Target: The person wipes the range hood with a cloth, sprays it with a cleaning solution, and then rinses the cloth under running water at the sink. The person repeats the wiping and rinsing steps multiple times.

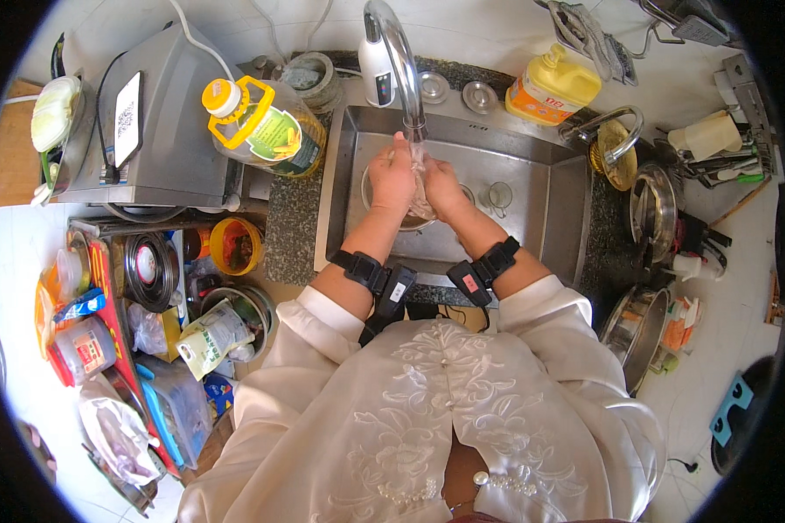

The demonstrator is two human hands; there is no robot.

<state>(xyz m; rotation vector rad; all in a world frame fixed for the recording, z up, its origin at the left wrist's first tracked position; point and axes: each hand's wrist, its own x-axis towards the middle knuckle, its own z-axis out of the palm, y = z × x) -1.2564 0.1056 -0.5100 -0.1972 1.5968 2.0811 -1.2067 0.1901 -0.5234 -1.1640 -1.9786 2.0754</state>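
My left hand [392, 173] and my right hand [443, 186] are close together under the chrome faucet [413, 98]. Both grip a limp, pale pinkish piece [420, 196], perhaps raw meat, which hangs between them. Its exact kind is hard to tell, as fingers and running water partly hide it. Beneath the hands a round bowl [422, 227] rests in the stainless steel sink [530, 153], mostly covered by the hands and forearms. To the right of my right hand, a small glass mug [499, 196] lies on the sink floor.
Left of the sink stand a large oil bottle [281, 134] and a stone mortar [312, 82]. A yellow detergent jug [553, 85] stands behind the right end, near a second curved tap [625, 140]. Metal pans [654, 202] line the right side. A crowded shelf [121, 327] is at left.
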